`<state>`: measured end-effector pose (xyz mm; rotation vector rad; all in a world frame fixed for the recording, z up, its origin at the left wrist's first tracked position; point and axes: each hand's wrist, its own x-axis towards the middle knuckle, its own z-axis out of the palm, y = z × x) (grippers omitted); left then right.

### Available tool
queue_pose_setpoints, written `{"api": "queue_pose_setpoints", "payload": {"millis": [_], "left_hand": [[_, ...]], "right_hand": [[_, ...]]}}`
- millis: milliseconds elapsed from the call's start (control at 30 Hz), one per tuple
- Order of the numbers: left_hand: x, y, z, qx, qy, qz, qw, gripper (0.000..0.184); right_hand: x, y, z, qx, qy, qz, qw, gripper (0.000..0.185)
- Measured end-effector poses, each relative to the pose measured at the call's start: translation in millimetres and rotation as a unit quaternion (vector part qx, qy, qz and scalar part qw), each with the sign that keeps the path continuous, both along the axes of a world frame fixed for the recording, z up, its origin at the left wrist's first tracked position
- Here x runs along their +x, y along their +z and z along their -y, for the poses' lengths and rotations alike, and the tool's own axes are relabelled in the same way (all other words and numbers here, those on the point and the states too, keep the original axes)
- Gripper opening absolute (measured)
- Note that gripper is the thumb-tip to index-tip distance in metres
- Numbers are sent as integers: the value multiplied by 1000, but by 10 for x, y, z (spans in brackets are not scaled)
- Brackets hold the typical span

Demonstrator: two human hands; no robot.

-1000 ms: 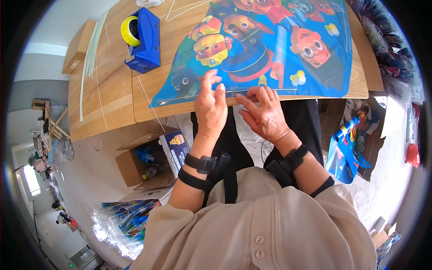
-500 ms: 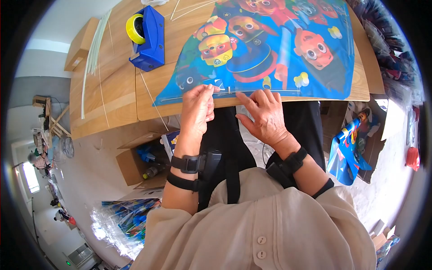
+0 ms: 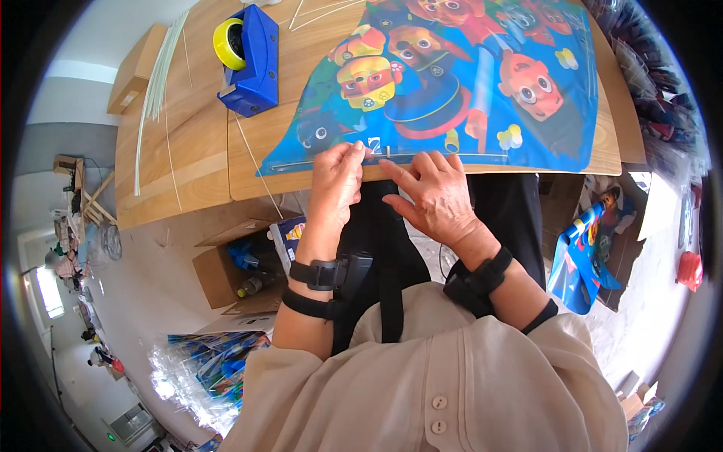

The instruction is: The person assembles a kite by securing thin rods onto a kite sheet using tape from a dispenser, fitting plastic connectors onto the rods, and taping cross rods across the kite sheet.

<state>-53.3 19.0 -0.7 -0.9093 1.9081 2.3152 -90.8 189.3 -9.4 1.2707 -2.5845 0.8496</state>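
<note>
I see here a small workshop or packing room. A wooden worktop [image 3: 196, 151] carries a blue tape dispenser [image 3: 260, 64] and a bundle of thin white rods [image 3: 160, 83]. Around it stand open cardboard boxes [image 3: 215, 280], and many printed plastic pieces in clear wrapping [image 3: 207, 369] are piled below.

cardboard box [image 3: 137, 71] upper left | open carton [image 3: 211, 279] lower left, bottle [image 3: 251, 285] inside | red bundle [image 3: 689, 270] right, perhaps bagged
</note>
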Motion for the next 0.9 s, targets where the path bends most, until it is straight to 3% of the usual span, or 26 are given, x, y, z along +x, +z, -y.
{"api": "queue_pose_setpoints", "payload": {"millis": [133,200,233,300,400,467,533,567,600,667,700,767,833,900], "left_hand": [[-6,-11,-33,-57,-1,10,998,21],[-2,-97,-10,-245,-46,-38,968,20],[1,-138,-20,-245,-46,-39,968,20],[23,-210,-78,-413,-22,-149,898,17],[91,-225,-172,-489,-19,-114,865,19],[113,-164,-223,-437,10,-78,896,27],[115,-127,-150,-544,14,-173,821,34],[158,-85,-90,-586,-73,-143,794,36],[169,-12,-113,-587,-72,-145,793,36],[186,135,-166,-708,-175,-142,669,35],[222,93,-174,-716,-224,-75,657,48],[257,51,-175,-713,-231,-58,659,54],[246,44,-179,-704,-245,-21,666,66],[248,69,-191,-705,-244,-24,666,68]], "right_hand": [[-10,10,36,48,-8,-17,999,50],[-10,16,36,52,-10,-20,998,50],[-13,19,34,53,-8,-18,998,49],[-18,20,30,53,-7,-17,998,49],[-25,23,22,49,-5,-16,999,48],[-22,30,21,46,-5,-15,999,47],[-24,32,13,42,-5,-14,999,48],[-26,35,11,40,-3,-11,999,48],[-28,40,11,39,-4,-13,999,48],[-30,51,9,44,-5,-8,999,47],[-29,58,14,43,-8,-13,999,47],[-31,79,18,54,-6,4,999,37],[-35,83,8,52,-7,5,999,36],[-52,103,-16,37,3,22,999,36]]}}
